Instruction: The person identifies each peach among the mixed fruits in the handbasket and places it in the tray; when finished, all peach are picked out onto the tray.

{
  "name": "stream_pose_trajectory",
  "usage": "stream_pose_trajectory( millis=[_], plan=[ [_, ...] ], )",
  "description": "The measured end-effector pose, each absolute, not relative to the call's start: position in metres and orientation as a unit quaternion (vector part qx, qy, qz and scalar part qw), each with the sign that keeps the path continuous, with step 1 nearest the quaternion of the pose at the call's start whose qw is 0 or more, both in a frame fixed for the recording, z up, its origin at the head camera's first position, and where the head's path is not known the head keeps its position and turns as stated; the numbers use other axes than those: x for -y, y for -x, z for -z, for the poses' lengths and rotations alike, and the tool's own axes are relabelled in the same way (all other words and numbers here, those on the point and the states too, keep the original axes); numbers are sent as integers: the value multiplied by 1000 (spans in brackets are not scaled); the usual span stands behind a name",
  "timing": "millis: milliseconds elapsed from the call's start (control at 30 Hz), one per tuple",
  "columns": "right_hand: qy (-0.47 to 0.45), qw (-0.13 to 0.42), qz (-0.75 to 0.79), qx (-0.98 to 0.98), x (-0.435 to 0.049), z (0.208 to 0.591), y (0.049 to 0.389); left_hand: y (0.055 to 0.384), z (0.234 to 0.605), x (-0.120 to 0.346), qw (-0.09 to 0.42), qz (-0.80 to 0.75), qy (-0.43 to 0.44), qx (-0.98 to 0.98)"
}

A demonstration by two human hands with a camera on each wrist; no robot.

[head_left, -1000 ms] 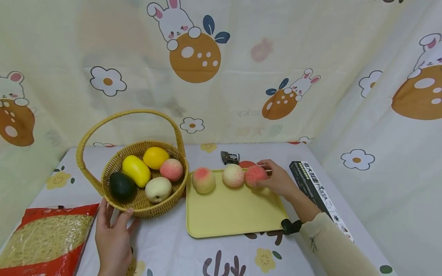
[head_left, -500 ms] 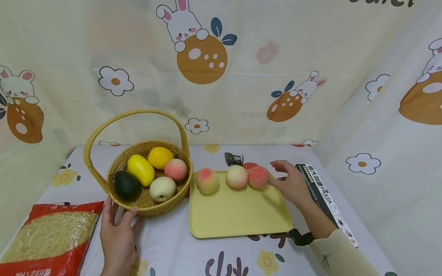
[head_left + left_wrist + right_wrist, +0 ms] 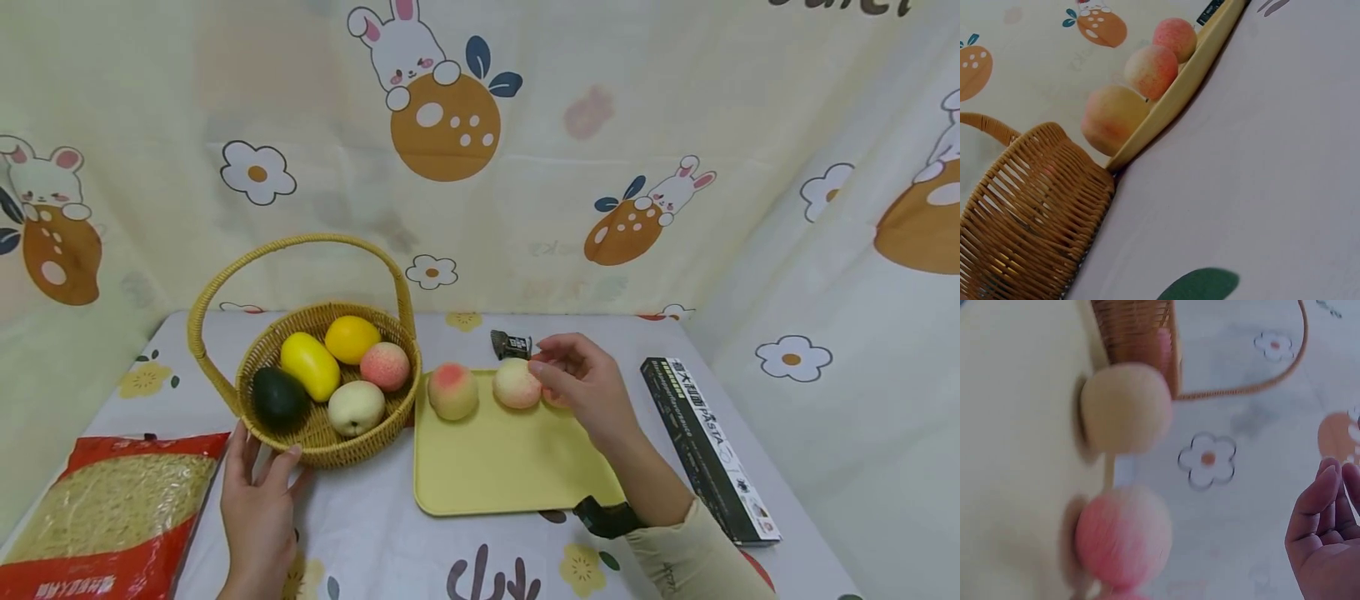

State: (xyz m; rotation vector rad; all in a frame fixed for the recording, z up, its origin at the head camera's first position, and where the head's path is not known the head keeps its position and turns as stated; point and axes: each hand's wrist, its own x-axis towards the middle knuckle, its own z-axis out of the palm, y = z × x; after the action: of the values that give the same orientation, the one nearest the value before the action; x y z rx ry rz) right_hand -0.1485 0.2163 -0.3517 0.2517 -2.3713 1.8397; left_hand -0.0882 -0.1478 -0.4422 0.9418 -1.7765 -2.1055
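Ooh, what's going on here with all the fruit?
Somebody is busy with fruit. Their left hand rests against the near side of a wicker basket, which has five fruits in it. Their right hand holds nothing and is near three peaches, which sit in a row along the far edge of a yellow tray; from above, it partly hides the last one. The tray is just right of the basket.

Right hand [image 3: 581,383] hides most of the pink peach [image 3: 553,400] under it in the head view. Red bag [image 3: 112,508] left of the left hand [image 3: 258,521] gets chopped by the frame edge. Fine print on the black box [image 3: 710,450] right of the right hand? Too tiny. Right wrist cam's pretty blurry too.
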Motion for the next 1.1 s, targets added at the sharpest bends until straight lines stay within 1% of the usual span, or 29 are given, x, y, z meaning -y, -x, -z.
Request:
stream_pose_trajectory(
  millis=[200, 400, 567, 700, 1100],
  plan=[
    [-154, 15, -565, 810, -164, 339, 162, 89, 444, 148, 118, 723, -316, 602],
    [-261, -25, -419, 869, -113, 335, 177, 88, 443, 149, 119, 728, -311, 600],
    [-331, -81, -326, 882, -79, 331, 188, 88, 442, 150, 122, 730, -308, 597],
    [-349, -116, -257, 894, -58, 331, 191, 88, 442, 147, 118, 735, -302, 596],
    [-352, -143, -47, 924, 9, 344, 191, 86, 441, 149, 118, 734, -299, 599]
  ],
)
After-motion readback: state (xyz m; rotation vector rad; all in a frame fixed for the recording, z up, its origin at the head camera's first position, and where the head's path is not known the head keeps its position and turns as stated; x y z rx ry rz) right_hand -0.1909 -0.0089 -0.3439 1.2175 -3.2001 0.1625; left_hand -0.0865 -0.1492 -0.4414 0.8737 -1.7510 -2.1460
